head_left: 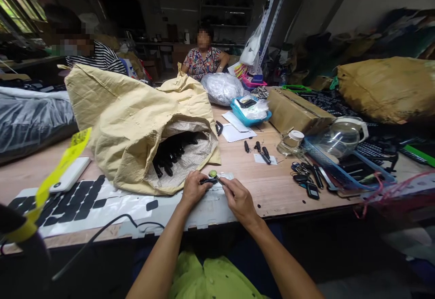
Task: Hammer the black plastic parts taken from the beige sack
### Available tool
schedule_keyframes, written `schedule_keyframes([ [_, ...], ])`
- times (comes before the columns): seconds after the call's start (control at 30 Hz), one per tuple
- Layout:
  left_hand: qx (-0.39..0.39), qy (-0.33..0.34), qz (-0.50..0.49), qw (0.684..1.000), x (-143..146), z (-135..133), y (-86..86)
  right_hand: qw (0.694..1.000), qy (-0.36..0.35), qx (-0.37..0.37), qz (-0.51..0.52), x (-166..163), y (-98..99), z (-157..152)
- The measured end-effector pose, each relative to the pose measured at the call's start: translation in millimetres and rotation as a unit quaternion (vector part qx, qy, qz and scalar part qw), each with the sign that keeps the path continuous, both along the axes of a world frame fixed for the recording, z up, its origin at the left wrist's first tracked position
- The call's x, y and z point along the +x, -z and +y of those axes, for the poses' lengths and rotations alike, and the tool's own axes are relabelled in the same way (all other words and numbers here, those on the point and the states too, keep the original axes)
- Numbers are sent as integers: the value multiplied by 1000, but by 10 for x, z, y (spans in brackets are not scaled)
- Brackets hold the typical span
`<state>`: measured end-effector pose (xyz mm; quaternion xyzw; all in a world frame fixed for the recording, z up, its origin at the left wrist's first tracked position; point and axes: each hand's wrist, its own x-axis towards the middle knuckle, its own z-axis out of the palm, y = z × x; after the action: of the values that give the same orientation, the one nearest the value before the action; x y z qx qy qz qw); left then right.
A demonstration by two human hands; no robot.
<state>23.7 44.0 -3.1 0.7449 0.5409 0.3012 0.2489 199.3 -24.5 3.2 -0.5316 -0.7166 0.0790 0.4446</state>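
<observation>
Close to the table's front edge, my left hand [194, 188] is closed on a small black plastic piece [208, 180]. The fingers of my right hand [239, 199] pinch a thin, dark, stick-like tool [220, 180], its kind too small to make out. Its tip meets the black piece, beside a small round green thing [212, 173]. Under both hands lies a pale sheet [207, 206]. Just beyond my left hand, a beige sack [136, 122] lies on its side, mouth toward me, with several black plastic pieces [170, 154] inside.
Several black pieces [265, 152] lie ahead to the right. Beyond them stand a glass jar [289, 144], a cardboard box [295, 111] and a blue basket [253, 120]. Key fobs [306, 179] sit by a blue tray [356, 176]. Black stickers [78, 201] lie left. Two people sit across the table.
</observation>
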Motion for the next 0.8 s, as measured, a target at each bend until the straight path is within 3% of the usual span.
schedule_keyframes([
  [0.27,-9,-9,-3,1000,34,-24,-23,998,21,-39,-48,-23,56,-24],
  [0.6,-14,-16,2,1000,47,-34,-15,996,60,-25,-61,98,109,-47],
  [0.8,-33,-19,-7,999,52,-40,-40,988,120,-27,-98,286,108,180],
])
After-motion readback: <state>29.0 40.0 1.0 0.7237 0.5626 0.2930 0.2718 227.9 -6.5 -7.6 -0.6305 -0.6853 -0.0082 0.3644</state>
